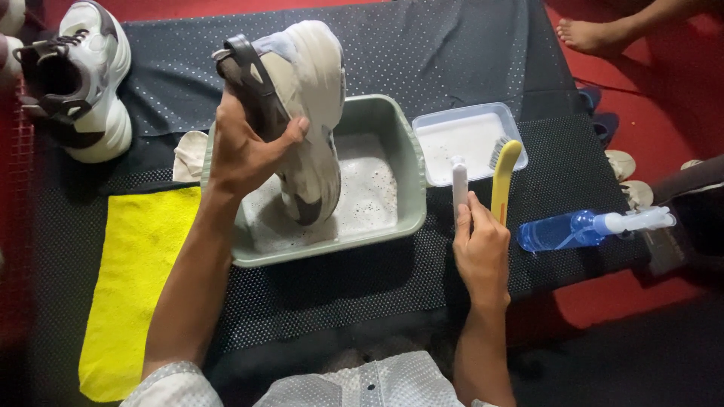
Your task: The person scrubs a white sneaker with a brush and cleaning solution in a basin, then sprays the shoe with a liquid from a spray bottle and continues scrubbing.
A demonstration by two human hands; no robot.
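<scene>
A yellow cloth (pixel 139 283) lies left of the left arm. A second sneaker (pixel 79 79) sits beyond it. A blue spray bottle (pixel 588 226) lies just right of the right hand, a bare foot (pixel 592 34) far beyond.

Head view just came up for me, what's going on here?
A person sits at a dark mat-covered table. The left hand holds a white sneaker toe-down over a green basin of foamy water. The right hand grips a white brush handle next to a yellow brush leaning into a clear tray. A blue spray bottle lies to the right, a yellow cloth to the left, and the second sneaker at the far left.
</scene>
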